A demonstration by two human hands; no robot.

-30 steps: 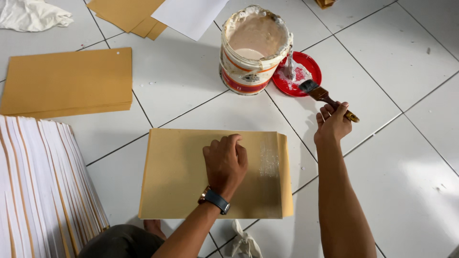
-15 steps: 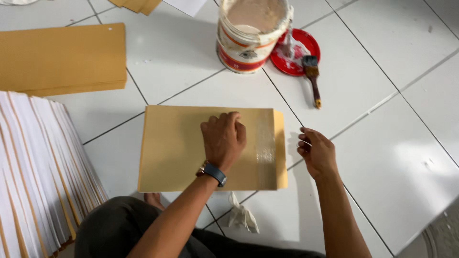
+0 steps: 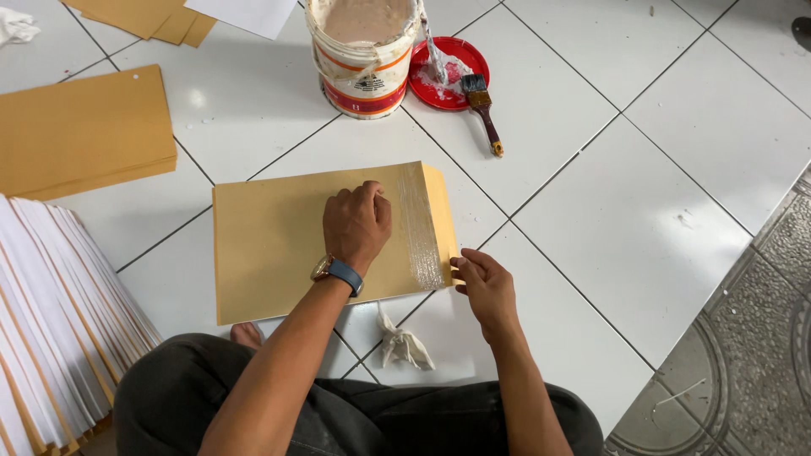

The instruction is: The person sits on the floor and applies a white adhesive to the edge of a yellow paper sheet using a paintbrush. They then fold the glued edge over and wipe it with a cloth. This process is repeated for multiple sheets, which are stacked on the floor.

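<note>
A large brown paper envelope (image 3: 270, 245) lies flat on the white tiled floor in front of me. A shiny wet strip of glue (image 3: 418, 224) runs down it beside the open flap (image 3: 441, 211) at its right end. My left hand (image 3: 356, 224), with a watch on the wrist, presses down on the envelope's middle with curled fingers. My right hand (image 3: 484, 285) touches the lower corner of the flap with its fingertips. A paintbrush (image 3: 483, 108) lies on the floor, its bristles resting on a red lid (image 3: 452, 76).
A white glue bucket (image 3: 363, 51) stands behind the envelope. A stack of brown envelopes (image 3: 80, 131) lies at the left, more at the top (image 3: 152, 19). Fanned striped sheets (image 3: 59, 329) fill the lower left. A crumpled rag (image 3: 404, 344) lies by my knee.
My right hand set the brush down by the red lid, then came back to the envelope's flap corner. The left hand stayed pressed on the envelope.
</note>
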